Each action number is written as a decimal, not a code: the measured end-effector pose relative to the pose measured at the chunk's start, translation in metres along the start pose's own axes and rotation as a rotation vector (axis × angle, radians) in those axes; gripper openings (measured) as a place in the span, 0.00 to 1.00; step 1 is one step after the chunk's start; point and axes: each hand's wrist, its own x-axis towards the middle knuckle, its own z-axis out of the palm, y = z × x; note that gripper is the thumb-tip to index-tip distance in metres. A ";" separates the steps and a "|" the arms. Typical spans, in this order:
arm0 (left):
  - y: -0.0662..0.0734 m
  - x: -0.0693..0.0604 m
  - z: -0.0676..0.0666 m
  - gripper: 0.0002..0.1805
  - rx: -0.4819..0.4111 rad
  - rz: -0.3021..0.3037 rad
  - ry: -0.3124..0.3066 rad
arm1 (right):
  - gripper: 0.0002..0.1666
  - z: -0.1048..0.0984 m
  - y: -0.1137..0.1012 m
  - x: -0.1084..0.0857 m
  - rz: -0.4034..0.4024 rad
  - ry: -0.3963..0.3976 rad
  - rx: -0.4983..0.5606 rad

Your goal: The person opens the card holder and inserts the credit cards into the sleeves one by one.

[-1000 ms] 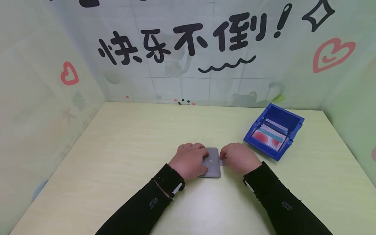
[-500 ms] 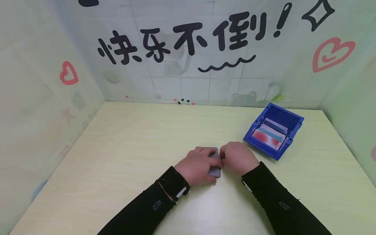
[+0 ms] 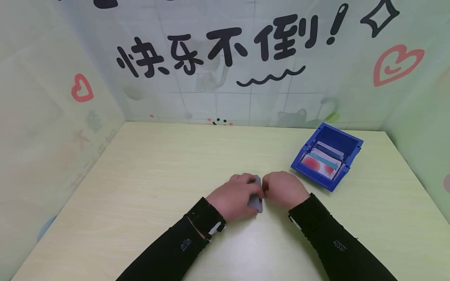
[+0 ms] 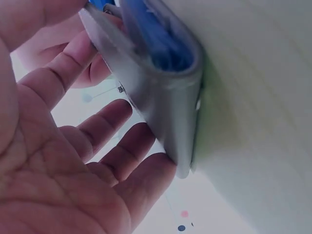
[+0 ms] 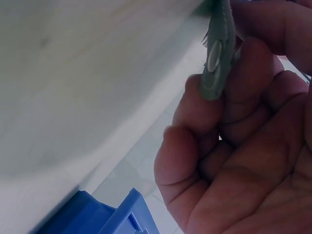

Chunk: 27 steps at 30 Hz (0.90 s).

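Note:
A grey card holder [image 3: 256, 201] stands between both hands, tilted, with bluish clear sleeves showing in its fold in the left wrist view. Across it lies my left hand [image 3: 235, 198], its fingers bent and fingertips against the cover [image 4: 146, 100], holding it. My right hand [image 3: 285, 189] is beside the holder's right edge, fingers curled. In the right wrist view it pinches a narrow grey strap [image 5: 214, 80] with a metal snap button [image 5: 214, 56]. The head view hides the strap behind the right hand.
Beyond the right hand stands an open blue box [image 3: 341, 138] with several cards [image 3: 321, 160] upright inside. The pale wooden table [image 3: 158, 175] meets printed fabric walls [image 3: 211, 105] at the back and sides.
My left hand has moved right, over more of the holder, its fingers reaching its right edge. The holder's visible face has become narrower. My right hand stays almost in place.

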 end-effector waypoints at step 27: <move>-0.005 -0.004 -0.020 0.03 -0.269 -0.089 0.022 | 0.12 0.002 0.000 0.000 -0.039 0.020 0.058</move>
